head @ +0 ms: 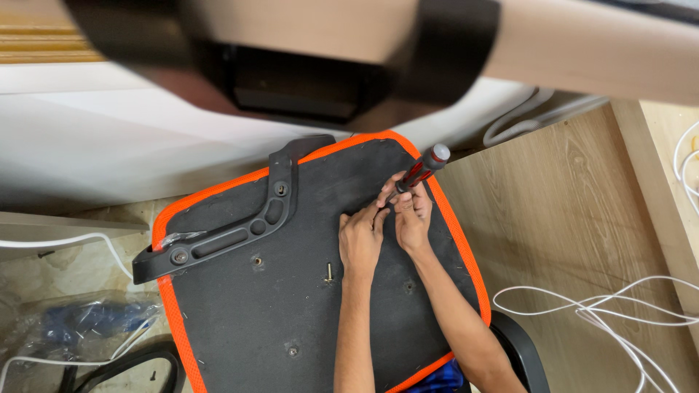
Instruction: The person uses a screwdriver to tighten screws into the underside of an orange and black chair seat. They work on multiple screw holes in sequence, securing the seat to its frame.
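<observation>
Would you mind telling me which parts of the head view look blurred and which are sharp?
In the head view, the large dark and tan shape across the top is heavily blurred; the left hand, right hand, screwdriver and black seat panel are sharp, evenly lit, without glare.

Both forearms are bare to the frame's edge, with no sleeves, and the left hand [361, 244] and right hand [412, 218] wear no gloves, rings or watch.

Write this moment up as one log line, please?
right hand: grips red-black screwdriver | left hand: steadies its tip | surface: black seat base, orange trim | black armrest bracket bolted on | loose bolt nearby
</observation>
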